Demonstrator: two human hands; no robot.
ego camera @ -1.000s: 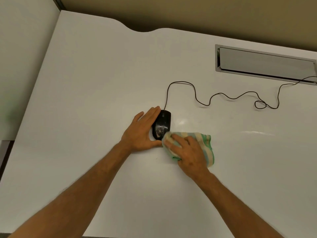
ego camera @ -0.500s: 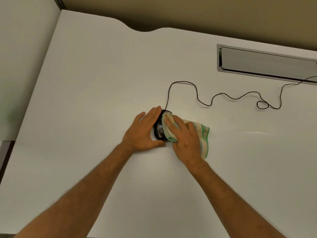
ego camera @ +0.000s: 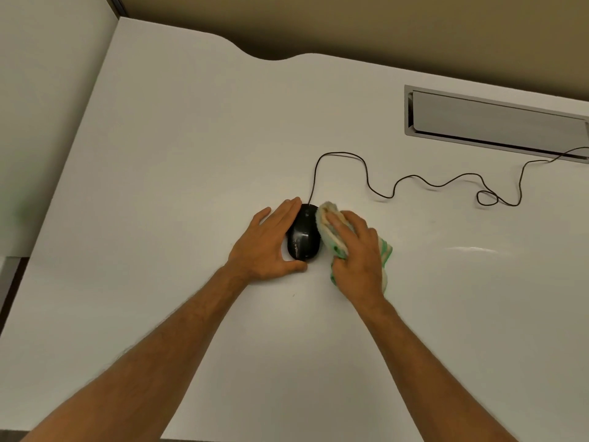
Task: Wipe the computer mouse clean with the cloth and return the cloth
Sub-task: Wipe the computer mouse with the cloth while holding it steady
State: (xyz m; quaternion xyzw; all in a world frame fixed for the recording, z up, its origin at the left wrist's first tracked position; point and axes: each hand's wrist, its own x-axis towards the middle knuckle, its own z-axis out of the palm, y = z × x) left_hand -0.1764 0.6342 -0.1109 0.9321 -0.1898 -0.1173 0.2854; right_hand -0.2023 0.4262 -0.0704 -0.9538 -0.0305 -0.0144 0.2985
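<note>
A black wired computer mouse [ego camera: 304, 237] lies on the white desk [ego camera: 178, 148] near its middle. My left hand [ego camera: 271, 244] cups the mouse's left side, fingers along it and thumb at its near end, holding it steady. My right hand [ego camera: 358, 253] presses a cream cloth with green stripes [ego camera: 330, 229] against the mouse's right side. The cloth is bunched under my fingers, and its tail sticks out by my wrist. Most of the mouse's top shows between my hands.
The mouse's thin black cable [ego camera: 414, 178] snakes right across the desk into a grey cable slot [ego camera: 497, 122] at the back right. A beige wall runs behind the desk. The desk's left edge meets a pale partition.
My right hand slid the cloth from the mouse's near right corner up over its top, then off to its right side. My left hand stayed on the mouse.
</note>
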